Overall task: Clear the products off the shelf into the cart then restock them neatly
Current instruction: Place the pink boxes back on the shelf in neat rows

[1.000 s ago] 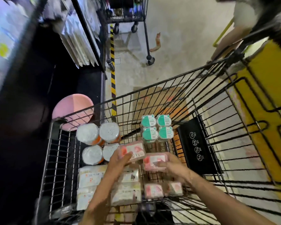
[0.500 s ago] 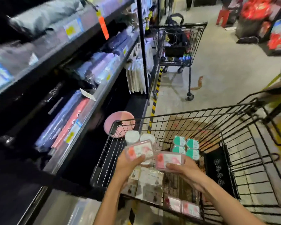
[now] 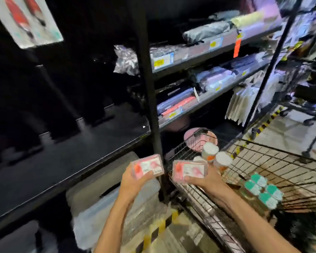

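Over the edge of the cart (image 3: 181,148), both hands had lifted away from the stacked products and now faced the dark empty shelf (image 3: 66,161), so the restocking part seemed to begin. The left hand (image 3: 133,181) grasped one pink pack (image 3: 147,166) from below, thumb curled over its front. The right hand (image 3: 202,179) held a second pink pack (image 3: 190,169) the same way, above the cart rim. White-lidded jars (image 3: 210,149) and green-capped bottles (image 3: 263,190) waited in the cart.
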A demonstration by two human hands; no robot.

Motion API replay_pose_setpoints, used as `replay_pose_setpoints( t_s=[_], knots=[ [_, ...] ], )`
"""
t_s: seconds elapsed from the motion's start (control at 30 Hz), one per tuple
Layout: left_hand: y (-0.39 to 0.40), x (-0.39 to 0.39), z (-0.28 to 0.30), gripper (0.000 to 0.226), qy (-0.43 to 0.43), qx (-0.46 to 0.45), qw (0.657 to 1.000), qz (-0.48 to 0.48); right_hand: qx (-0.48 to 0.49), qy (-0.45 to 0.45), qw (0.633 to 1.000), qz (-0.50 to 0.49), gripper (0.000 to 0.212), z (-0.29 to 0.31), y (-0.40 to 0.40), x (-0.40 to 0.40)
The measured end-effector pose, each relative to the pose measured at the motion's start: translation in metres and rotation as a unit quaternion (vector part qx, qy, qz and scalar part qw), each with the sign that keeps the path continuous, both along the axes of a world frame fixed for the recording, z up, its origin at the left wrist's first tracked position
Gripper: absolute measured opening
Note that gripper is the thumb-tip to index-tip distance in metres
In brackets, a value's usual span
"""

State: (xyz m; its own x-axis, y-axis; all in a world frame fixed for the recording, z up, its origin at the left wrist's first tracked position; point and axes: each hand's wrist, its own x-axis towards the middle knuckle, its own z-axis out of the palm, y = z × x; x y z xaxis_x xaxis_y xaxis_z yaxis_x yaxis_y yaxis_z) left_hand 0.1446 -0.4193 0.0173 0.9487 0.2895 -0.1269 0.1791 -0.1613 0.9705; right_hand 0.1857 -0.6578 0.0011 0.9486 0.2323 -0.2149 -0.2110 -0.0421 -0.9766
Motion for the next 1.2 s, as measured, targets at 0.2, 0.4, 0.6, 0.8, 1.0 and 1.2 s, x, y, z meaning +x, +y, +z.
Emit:
replay_pose_setpoints(
  t_s=[0.2, 0.4, 0.6, 0.8, 1.0, 1.2],
  knots=[
    [0.089, -0.096, 0.013, 0.056, -0.018, 0.005, 0.990, 0.137, 0.015, -0.028, 0.992, 0.123, 0.055, 0.018, 0.105, -0.039],
    [0.175, -0.208, 0.030, 0.042, -0.058, 0.002, 0.975, 0.212, 0.023, -0.047, 0.971, 0.233, 0.048, 0.030, 0.223, -0.099],
    [0.275, -0.338, 0.037, 0.037, -0.066, 0.035, 0.957, 0.282, 0.052, -0.043, 0.949, 0.308, 0.043, 0.031, 0.349, -0.189],
    [0.359, -0.450, 0.034, 0.038, -0.049, 0.051, 0.942, 0.329, 0.068, -0.024, 0.925, 0.374, 0.053, 0.027, 0.461, -0.277],
    [0.429, -0.518, 0.019, 0.044, -0.033, 0.046, 0.926, 0.372, 0.078, -0.009, 0.900, 0.429, 0.057, 0.033, 0.544, -0.331],
    [0.494, -0.531, 0.012, 0.043, -0.054, 0.036, 0.918, 0.391, 0.060, 0.003, 0.887, 0.457, 0.078, 0.029, 0.619, -0.341]
  ],
)
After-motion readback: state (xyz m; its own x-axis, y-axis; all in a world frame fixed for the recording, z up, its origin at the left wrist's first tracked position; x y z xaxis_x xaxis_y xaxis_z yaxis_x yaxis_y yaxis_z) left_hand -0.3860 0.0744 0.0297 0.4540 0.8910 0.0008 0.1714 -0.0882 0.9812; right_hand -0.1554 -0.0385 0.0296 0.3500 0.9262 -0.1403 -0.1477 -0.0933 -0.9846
